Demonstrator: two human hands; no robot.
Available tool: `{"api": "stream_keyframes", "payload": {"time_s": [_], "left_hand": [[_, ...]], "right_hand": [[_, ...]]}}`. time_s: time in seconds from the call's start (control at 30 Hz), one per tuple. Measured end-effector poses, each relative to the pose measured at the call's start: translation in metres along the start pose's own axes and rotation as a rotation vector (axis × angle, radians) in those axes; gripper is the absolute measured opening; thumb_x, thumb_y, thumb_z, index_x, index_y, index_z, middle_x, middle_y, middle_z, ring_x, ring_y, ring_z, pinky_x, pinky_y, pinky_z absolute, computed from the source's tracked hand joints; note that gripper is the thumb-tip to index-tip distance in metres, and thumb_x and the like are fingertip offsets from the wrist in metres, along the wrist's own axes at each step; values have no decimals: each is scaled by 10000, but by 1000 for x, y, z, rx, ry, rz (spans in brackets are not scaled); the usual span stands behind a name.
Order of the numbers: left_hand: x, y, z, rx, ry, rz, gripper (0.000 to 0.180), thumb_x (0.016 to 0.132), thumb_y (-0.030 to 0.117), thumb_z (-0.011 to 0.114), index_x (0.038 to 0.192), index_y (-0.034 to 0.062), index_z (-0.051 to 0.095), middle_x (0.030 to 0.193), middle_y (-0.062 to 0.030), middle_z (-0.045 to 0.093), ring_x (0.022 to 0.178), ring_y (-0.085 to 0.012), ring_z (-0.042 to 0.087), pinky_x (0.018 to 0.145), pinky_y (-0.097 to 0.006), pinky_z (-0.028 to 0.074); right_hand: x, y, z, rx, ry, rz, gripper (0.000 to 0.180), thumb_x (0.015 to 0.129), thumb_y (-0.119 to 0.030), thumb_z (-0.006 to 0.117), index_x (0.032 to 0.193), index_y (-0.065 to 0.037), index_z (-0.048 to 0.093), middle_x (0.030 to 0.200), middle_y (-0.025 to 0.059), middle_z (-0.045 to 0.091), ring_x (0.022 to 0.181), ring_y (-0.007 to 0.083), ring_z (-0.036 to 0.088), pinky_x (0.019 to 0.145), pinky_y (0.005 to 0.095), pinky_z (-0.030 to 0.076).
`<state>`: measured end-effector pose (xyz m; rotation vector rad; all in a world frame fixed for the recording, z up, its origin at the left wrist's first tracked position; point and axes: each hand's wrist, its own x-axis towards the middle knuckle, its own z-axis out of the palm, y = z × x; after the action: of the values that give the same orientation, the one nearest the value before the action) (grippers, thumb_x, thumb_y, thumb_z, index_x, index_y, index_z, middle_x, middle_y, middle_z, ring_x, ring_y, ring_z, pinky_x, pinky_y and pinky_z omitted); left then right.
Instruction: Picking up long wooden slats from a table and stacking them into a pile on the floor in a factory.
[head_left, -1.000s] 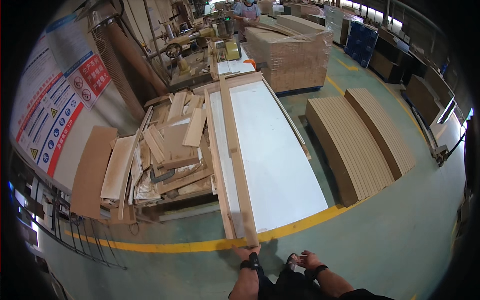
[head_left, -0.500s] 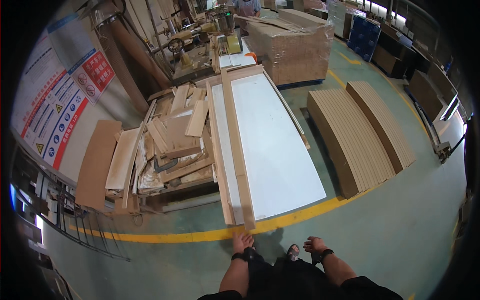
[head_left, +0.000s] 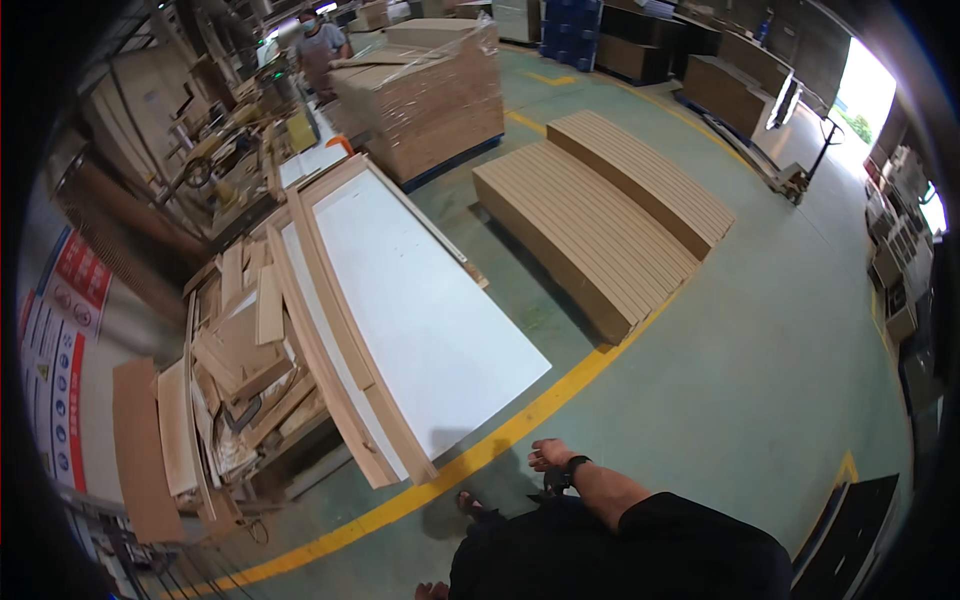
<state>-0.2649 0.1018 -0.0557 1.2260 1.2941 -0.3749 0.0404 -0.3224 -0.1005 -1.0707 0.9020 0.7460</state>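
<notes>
— Head view first: what did the hands have hold of?

— Nothing that I could see. The right hand hung loose over the green floor, fingers lightly curled and bare, a dark band at the wrist. It was free of the boards, just off the near corner of the white panel. The left hand was out of sight — hidden below the dark clothing, so I could not tell its grip.

— And the panel itself?

— It lay flat on a low stack, long and slanting away from the person, its near end reaching almost to the yellow floor line. Two long wooden frame strips lay along its left edge, touching it and jutting a little past its near end.

— What sat around it?

— Left of the strips, a heap of wood offcuts — loose and crossed. Right of the panel, well apart, two low stacks of slats side by side. Beyond, a wrapped pallet of boards, with another person standing behind it.
</notes>
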Motion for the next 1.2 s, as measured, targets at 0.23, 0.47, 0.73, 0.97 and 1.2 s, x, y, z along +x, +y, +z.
{"api": "stream_keyframes", "payload": {"time_s": [0.23,0.47,0.73,0.97,1.2], "left_hand": [[46,-32,1,-37,-247,-67,603,1030,453,357,1421,-3,413,1361,-157,544,1198,-346,518,1074,-450,372],[-21,44,52,57,20,171,507,998,435,443,1138,-33,577,968,-171,646,879,-266,597,795,-410,511],[-10,82,61,-270,-147,-26,238,961,268,542,883,47,506,656,-39,511,547,-192,474,512,-316,405],[4,69,51,-337,-99,-9,218,957,257,549,878,58,506,664,-42,523,567,-194,506,522,-303,415],[1,62,58,-219,-131,-48,273,963,281,527,774,89,486,600,-16,462,518,-184,445,500,-302,366]], "right_hand": [[-18,-3,-19,26,-48,45,354,973,-206,495,1286,-42,511,1036,153,645,771,276,664,660,413,568],[-24,1,-34,209,-49,19,382,990,-198,457,1331,-28,489,1094,163,638,838,278,661,707,423,568],[-22,5,-23,185,-29,7,382,1005,-195,432,1338,-12,474,1034,182,613,747,278,621,657,420,533],[-20,9,-15,164,36,-10,368,992,-204,473,1304,-9,483,1028,172,619,771,290,633,660,429,540],[-15,11,-15,90,52,34,332,982,-198,486,1258,-16,512,1033,175,634,795,304,661,672,445,563]]}}
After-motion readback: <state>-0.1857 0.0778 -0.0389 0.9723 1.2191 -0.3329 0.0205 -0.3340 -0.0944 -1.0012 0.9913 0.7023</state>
